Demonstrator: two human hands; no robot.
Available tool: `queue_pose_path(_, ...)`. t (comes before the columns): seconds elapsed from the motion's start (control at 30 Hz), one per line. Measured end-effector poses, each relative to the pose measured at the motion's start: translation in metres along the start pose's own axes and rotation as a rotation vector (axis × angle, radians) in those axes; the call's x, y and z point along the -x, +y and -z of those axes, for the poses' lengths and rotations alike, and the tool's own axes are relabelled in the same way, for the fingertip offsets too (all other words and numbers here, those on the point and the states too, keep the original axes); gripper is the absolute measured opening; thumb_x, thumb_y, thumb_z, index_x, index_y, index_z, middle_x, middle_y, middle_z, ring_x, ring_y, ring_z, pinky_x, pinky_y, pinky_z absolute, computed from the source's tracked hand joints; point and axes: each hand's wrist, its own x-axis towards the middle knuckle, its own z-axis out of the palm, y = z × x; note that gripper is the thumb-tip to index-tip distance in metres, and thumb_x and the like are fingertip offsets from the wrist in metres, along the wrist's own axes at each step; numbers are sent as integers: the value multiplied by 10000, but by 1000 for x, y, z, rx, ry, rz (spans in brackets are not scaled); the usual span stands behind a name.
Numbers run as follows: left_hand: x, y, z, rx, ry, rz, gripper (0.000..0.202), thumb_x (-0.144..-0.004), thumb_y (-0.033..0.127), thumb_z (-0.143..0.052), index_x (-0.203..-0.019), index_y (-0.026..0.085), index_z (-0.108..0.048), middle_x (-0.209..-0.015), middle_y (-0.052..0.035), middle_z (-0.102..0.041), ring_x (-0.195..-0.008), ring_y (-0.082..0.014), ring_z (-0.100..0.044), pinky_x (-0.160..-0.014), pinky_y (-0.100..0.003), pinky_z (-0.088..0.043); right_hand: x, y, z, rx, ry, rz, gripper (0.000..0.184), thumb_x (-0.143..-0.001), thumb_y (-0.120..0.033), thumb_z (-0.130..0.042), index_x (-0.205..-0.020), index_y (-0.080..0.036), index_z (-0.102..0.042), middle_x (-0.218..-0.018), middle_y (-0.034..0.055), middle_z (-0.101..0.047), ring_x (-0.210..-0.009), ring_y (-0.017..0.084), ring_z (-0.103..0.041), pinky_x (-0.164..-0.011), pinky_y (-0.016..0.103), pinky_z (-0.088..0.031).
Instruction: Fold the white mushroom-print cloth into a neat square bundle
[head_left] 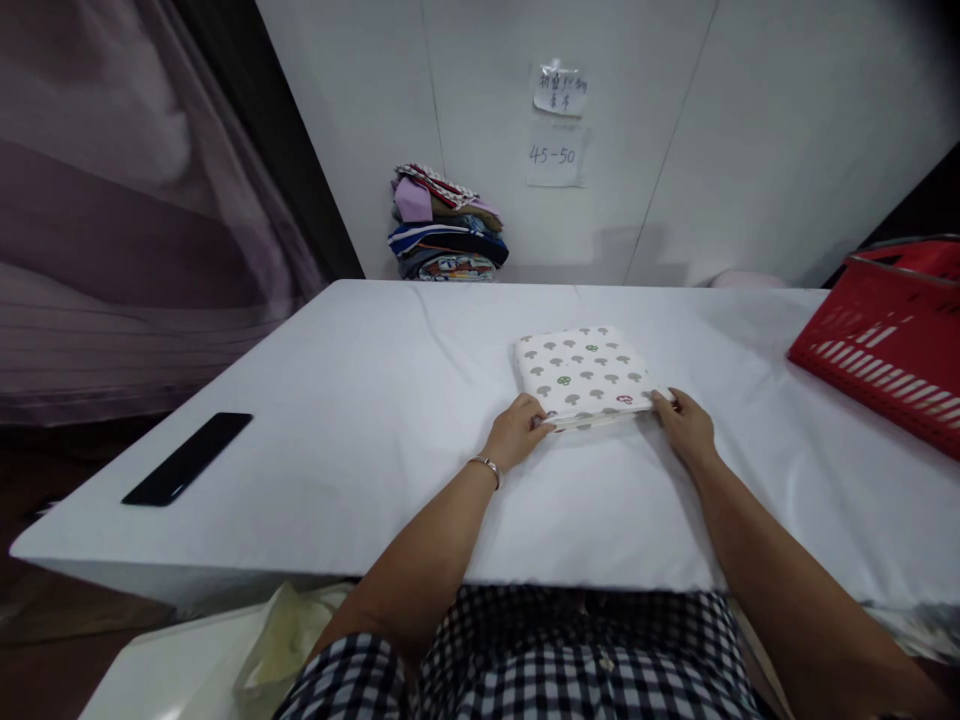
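Observation:
A folded white cloth with a small mushroom print [583, 372] lies in the middle of the white table [375, 400]. My left hand [517, 430], a bracelet on its wrist, grips the cloth's near left corner with curled fingers. My right hand [686, 425] pinches the near right corner. Both hands rest on the tabletop at the cloth's front edge.
A black phone [189, 457] lies near the table's left edge. A red plastic basket [889, 340] stands at the right. A stack of folded clothes [446, 225] sits at the back against the wall, below paper notes [559, 125]. A curtain hangs at the left.

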Motion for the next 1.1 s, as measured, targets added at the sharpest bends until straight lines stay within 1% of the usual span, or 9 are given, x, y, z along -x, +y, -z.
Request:
queue_pose_path(0.1,0,2,1,-2,-7,12,103,-763,300,-566,-781,202,-539,-860,14,-500,-646,-87,-465,-622,-224,-392,-6,-2,1,47,-44,-24,646,-687,-644,-473,-1094,-161,-610,-871,87,-655,-793,241,-579,-716,360,-433)
queue_pose_path(0.27,0,3,1,-7,-13,19,106,-766,303,-562,-785,201,-542,-866,14,-501,-659,-88,-475,-626,-223,-393,-21,3,2,-139,-93,-25,507,-667,-543,-540,-962,-148,-657,-724,53,-640,-636,186,-557,-578,295,-419)
queue_pose_path(0.4,0,3,1,-25,-42,28,102,-770,301,-561,-795,202,-554,-885,11,-509,-664,-88,-481,-629,-223,-396,-29,8,-2,-156,29,77,464,-683,-488,-539,-987,-153,-643,-730,39,-638,-632,176,-550,-599,303,-427)
queue_pose_path(0.53,0,4,0,-34,-39,11,99,-779,302,-554,-801,205,-558,-912,16,-513,-674,-82,-491,-628,-215,-392,-32,17,-8,-19,-11,68,464,-713,-514,-500,-950,-146,-651,-782,84,-653,-701,233,-581,-643,362,-443)
queue_pose_path(0.67,-1,4,0,-45,-43,1,95,-774,297,-559,-792,204,-553,-904,19,-511,-682,-84,-491,-626,-212,-388,-31,21,-5,77,-25,130,531,-756,-556,-435,-1034,-143,-620,-821,124,-650,-727,280,-589,-658,437,-454)
queue_pose_path(0.77,-1,4,0,-44,-34,4,96,-774,295,-557,-790,201,-545,-896,20,-508,-668,-81,-484,-621,-212,-387,-26,11,2,164,9,265,524,-807,-521,-387,-1105,-135,-580,-972,162,-627,-872,317,-575,-738,484,-441)
queue_pose_path(0.87,0,5,0,-40,-34,14,90,-772,288,-558,-789,201,-544,-890,22,-506,-662,-79,-482,-628,-213,-391,-16,-10,3,254,46,527,463,-861,-457,-337,-1155,-165,-544,-1207,155,-531,-1111,318,-468,-893,491,-365)
queue_pose_path(0.97,0,7,1,-44,-48,31,99,-776,300,-549,-779,201,-544,-885,16,-510,-671,-87,-485,-638,-219,-396,-4,-27,-6,267,-73,690,432,-876,-448,-346,-1204,-214,-501,-1279,97,-497,-1181,269,-427,-958,472,-317)
queue_pose_path(1.1,0,7,2,-43,-39,31,94,-776,296,-548,-788,204,-545,-905,14,-517,-676,-86,-491,-644,-222,-397,5,-31,-19,302,-239,717,438,-905,-439,-279,-1260,-243,-444,-1329,62,-461,-1241,250,-370,-992,508,-254)
